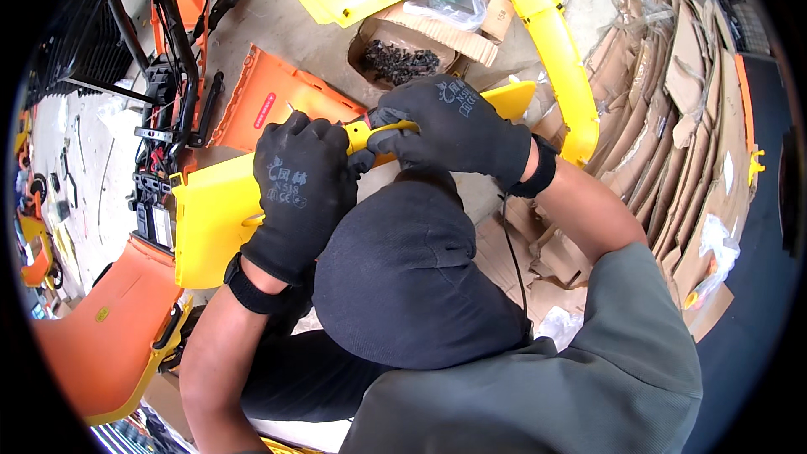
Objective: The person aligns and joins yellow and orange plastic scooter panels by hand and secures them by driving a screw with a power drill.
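Note:
A long yellow plastic panel (210, 223) lies tilted in front of me, broad at its left end and narrow toward the right. My left hand (298, 189), in a black glove, is closed over its middle, and the fingertips are mostly hidden. A thin metal tip sticks up beside the left knuckles; its kind cannot be made out. My right hand (454, 130), gloved too, pinches the narrow raised strip of the same panel close to the left thumb. Just below the hands is my dark-clothed bent knee (395, 277).
Beyond the hands, a cardboard box (361, 42) holds small black parts, beside an orange panel (277, 105). A large curved yellow panel (559, 42) arches behind. Flattened cardboard (664, 118) is stacked at right. A black-framed machine (172, 59) and an orange seat-like shell (113, 328) stand at left.

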### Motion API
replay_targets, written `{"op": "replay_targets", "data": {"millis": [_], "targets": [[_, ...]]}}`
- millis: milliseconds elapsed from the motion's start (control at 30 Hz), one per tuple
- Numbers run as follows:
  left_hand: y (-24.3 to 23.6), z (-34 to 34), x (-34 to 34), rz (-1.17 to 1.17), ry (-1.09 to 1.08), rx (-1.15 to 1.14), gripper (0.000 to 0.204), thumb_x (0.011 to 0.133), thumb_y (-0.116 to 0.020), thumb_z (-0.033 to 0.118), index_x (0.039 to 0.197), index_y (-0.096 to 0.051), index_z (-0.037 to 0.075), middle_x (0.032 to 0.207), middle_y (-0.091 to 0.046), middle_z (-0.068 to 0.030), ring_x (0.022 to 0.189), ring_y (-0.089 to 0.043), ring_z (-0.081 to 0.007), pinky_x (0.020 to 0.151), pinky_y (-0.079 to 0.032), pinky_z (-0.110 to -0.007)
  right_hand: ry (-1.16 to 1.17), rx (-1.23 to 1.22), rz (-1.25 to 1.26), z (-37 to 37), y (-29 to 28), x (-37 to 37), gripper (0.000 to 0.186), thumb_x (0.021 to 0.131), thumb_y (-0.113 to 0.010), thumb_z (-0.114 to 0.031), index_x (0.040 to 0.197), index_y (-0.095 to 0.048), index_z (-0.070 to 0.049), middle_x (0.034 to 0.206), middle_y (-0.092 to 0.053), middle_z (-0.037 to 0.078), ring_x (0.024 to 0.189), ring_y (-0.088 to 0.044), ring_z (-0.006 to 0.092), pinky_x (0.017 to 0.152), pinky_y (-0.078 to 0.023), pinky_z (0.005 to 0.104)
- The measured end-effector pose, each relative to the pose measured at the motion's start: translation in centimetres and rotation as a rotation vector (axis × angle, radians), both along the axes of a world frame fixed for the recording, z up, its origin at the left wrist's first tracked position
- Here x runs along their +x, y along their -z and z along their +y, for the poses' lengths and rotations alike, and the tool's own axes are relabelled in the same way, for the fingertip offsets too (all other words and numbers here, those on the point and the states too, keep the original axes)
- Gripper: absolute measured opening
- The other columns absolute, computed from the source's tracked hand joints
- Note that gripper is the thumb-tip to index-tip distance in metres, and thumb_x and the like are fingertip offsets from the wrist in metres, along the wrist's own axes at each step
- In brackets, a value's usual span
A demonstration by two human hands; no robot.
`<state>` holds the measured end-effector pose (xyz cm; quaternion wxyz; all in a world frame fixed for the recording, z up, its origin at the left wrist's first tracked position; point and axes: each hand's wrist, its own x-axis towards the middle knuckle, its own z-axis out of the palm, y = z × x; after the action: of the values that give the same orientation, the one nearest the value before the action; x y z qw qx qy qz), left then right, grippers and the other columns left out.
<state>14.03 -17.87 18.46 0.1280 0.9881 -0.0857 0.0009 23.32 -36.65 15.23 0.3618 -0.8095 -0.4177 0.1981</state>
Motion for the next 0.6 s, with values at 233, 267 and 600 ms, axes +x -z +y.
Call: {"op": "replay_targets", "data": {"millis": [233, 267, 600], "targets": [[1.5, -1.4, 1.1, 0.087, 0.026, 0.048, 0.030, 0.070, -0.077, 0.034, 0.074, -0.067, 0.006, 0.072, -0.061, -0.0077, 0.077, -0.059, -0.0277, 0.069, -0.044, -0.042, -0.002, 0.087, 0.231, -2.0, 1.2, 1.9, 0.031, 0.088, -0.065, -0.033, 0.095, -0.068, -0.003, 0.081, -0.068, 0.014, 0.079, -0.067, 0.0275, 0.072, -0.051, 0.0377], [1.9, -1.7, 1.1, 0.046, 0.031, 0.029, 0.030, 0.072, -0.076, 0.036, 0.072, -0.068, 0.007, 0.072, -0.062, -0.0075, 0.078, -0.060, -0.0267, 0.070, -0.045, -0.042, 0.134, 0.082, 0.254, -2.9, 2.2, 3.2, 0.031, 0.089, -0.063, -0.032, 0.096, -0.069, -0.002, 0.084, -0.069, 0.014, 0.080, -0.067, 0.0269, 0.074, -0.051, 0.0370], [2.2, -2.9, 2.9, 0.125, 0.052, 0.034, 0.024, 0.074, -0.076, 0.029, 0.075, -0.069, 0.006, 0.073, -0.064, -0.0081, 0.079, -0.061, -0.0263, 0.070, -0.044, -0.041, 0.487, -0.184, -0.143, -10.9, 7.3, 6.4, 0.027, 0.088, -0.061, -0.026, 0.099, -0.068, -0.002, 0.095, -0.070, 0.017, 0.090, -0.066, 0.0328, 0.082, -0.051, 0.0396]]}}
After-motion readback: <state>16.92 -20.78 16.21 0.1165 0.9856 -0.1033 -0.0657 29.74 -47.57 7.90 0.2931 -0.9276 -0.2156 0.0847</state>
